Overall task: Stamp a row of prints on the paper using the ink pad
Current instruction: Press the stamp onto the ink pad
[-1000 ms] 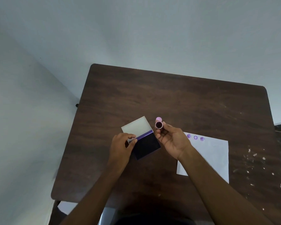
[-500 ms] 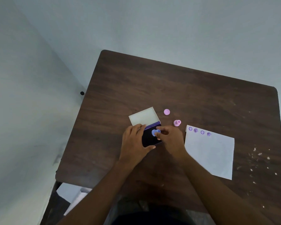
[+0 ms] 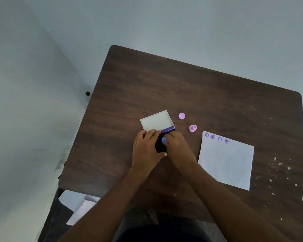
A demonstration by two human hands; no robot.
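An open ink pad (image 3: 160,145) lies mid-table, its pale lid (image 3: 157,122) flipped back and its dark pad partly hidden under my hands. My left hand (image 3: 146,149) grips the pad's left side. My right hand (image 3: 177,148) pinches a small blue stamp (image 3: 164,140) down on the dark pad. To the right lies a white paper (image 3: 226,165) with several purple prints (image 3: 216,137) in a row along its top edge. A pink stamp (image 3: 192,128) and a pink cap (image 3: 181,116) sit on the table between pad and paper.
The dark wooden table (image 3: 199,88) has white paint flecks (image 3: 280,173) near its right edge. Pale walls rise behind and to the left. White sheets (image 3: 79,205) lie below the table's front left corner. A small black knob (image 3: 87,93) shows by the left edge.
One second ago my right hand held the pink stamp up beside the pad. Now that stamp stands on the table, the row has one more print, and my right hand presses a blue stamp on the pad.
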